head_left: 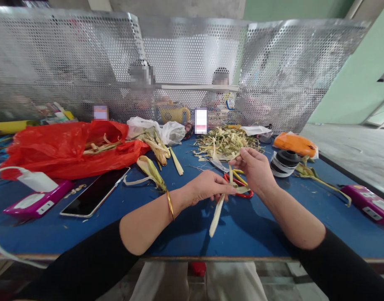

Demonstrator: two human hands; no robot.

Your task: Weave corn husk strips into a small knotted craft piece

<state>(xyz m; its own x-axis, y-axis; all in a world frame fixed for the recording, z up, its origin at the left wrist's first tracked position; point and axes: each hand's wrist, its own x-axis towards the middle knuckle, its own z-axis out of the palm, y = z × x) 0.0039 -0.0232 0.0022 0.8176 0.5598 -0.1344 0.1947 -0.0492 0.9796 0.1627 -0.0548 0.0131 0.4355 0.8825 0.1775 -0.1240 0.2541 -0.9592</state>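
Observation:
Pale strips of corn husk [216,219] hang between my two hands above the blue table. My left hand [208,185], with a gold bangle at the wrist, pinches the strips where they cross. My right hand [254,165] is higher and farther right, its thumb and fingers closed on the upper end of a strip. Just beneath the hands lie scissors with red handles [250,194], partly hidden by the fingers and husk. Beyond them is a heap of husk scraps [226,142]. A whole husk [152,172] lies left of my left hand.
A red plastic bag [54,146] holding husks, a phone [96,192] and a purple power strip [38,200] lie at left. At right are a black-and-white roll [284,163], an orange packet [295,144] and another purple power strip [369,202]. A perforated metal screen [192,50] stands behind.

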